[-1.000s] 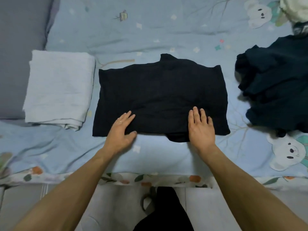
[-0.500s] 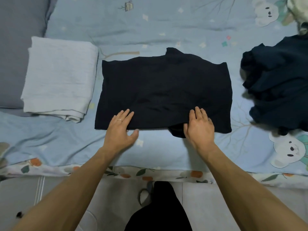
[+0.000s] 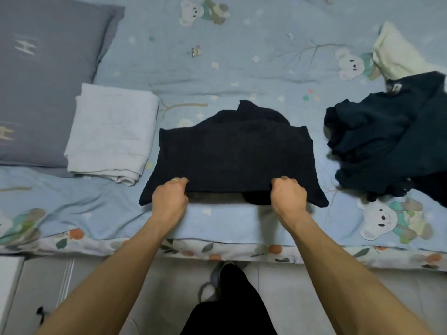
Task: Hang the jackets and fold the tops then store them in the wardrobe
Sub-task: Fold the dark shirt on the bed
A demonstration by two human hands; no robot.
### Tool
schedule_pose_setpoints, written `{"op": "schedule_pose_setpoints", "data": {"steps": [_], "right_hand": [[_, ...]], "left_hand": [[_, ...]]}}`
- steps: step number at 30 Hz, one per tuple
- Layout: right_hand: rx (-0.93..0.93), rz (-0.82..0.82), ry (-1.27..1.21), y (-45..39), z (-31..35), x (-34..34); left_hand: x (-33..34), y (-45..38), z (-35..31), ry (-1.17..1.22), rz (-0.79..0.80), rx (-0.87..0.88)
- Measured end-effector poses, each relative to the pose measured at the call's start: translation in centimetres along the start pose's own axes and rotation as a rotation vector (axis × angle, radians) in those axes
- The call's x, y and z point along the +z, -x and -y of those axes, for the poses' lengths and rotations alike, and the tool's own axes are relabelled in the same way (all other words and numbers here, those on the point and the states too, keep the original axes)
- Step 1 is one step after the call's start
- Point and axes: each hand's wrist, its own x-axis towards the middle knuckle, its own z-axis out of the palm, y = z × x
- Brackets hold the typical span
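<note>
Here the black top (image 3: pixel 234 151) lies beyond both hands' grip.

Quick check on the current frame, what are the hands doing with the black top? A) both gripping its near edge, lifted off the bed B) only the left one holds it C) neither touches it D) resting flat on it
A: the left hand and right hand each curl round the near edge of the black top, which is raised off the bed sheet.
</note>
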Motion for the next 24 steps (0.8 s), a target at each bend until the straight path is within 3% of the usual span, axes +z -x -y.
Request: {"op": "schedule_pose_setpoints", "data": {"steps": [3, 8, 10, 13, 17, 24], "right_hand": [[0.007, -0.067, 0.056, 4.6, -0.4, -4.3], [-0.102, -0.469, -0.027, 12.9, -0.8, -11.6], [-0.064, -0.397, -0.019, 15.2, -0.9, -13.5], [0.046, -0.166, 0.013, 19.2, -0.8, -14.9], [0.057, -0.153, 0.017, 23.0, -0.1, -14.8], [0.087, 0.016, 0.006, 22.6, -0.3, -10.0]], "left_hand": [[-4.6, 3.3, 0.2, 0.060, -0.042, -0.015], [-14.2, 9.9, 0.7, 0.213, -0.320, 0.017], [-16.5, 11.5, 1.2, 0.161, -0.220, 0.082], [-19.6, 14.7, 1.3, -0.095, 0.114, 0.144], [-20.0, 17.3, 1.0, -0.199, 0.179, 0.123], [-15.6, 16.0, 2.4, -0.204, 0.371, 0.114]]}}
